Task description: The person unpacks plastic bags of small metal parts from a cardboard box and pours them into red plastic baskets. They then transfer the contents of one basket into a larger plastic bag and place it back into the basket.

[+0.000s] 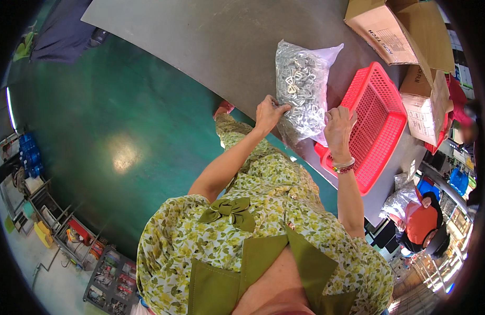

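A clear plastic bag [305, 86] full of small silver metal buckles lies on the grey table, close to its edge. My left hand [270, 114] is closed, thumb and fingers pinching the bag's lower left side. On the opposite side, my right hand [338, 128] has its fingers curled onto the bag's lower right edge. A bracelet circles my right wrist. Right beside that hand stands a red plastic basket [395, 126] with perforated walls, partly covered by my wrist. Which bit of film each fingertip grips is too small to see.
The grey table [216, 47] ends just in front of my body. Open cardboard boxes [384, 37] stand at the far right. Another person [424, 223] in orange works at the right, near more clear bags. Shelving with bins [69, 231] lines the lower left.
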A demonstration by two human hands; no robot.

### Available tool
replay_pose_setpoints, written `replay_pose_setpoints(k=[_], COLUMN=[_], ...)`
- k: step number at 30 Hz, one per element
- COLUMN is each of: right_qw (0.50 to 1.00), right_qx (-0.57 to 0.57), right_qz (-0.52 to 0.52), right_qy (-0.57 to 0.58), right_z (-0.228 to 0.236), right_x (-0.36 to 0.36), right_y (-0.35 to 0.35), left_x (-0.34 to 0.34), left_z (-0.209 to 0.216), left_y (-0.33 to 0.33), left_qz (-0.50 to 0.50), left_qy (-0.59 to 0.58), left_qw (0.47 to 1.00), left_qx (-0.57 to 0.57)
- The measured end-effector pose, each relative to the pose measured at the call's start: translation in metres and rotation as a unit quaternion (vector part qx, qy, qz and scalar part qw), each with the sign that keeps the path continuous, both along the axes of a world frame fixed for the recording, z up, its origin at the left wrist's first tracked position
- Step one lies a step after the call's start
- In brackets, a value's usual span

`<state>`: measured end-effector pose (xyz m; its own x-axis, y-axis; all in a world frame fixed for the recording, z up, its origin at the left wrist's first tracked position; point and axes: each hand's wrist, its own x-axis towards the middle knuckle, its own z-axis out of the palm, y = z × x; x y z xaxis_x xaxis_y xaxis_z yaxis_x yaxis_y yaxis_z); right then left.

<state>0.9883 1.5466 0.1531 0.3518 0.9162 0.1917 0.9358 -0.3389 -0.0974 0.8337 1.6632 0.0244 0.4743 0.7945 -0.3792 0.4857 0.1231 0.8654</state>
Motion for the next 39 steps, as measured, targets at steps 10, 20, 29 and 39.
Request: replay_pose_setpoints(k=[10, 20, 29, 39], right_qw=[0.997, 0.988, 0.988, 0.985], right_qx=[0.011, 0.048, 0.053, -0.011], right_qz=[-0.078, -0.143, -0.144, -0.161], right_qy=[-0.006, -0.005, 0.01, 0.068], right_z=[0.006, 0.003, -0.001, -0.002], right_x=[-0.004, -0.012, -0.015, -0.039], right_y=[0.001, 0.003, -0.001, 0.018], left_x=[0.027, 0.067, 0.082, 0.065], left_z=[0.06, 0.081, 0.078, 0.071], left_y=[0.031, 0.05, 0.051, 0.065], left_qz=[-0.231, -0.386, -0.401, -0.4], left_qy=[-0.073, -0.012, -0.033, -0.148], left_qw=[0.933, 0.872, 0.807, 0.809], left_qx=[0.267, 0.301, 0.432, 0.405])
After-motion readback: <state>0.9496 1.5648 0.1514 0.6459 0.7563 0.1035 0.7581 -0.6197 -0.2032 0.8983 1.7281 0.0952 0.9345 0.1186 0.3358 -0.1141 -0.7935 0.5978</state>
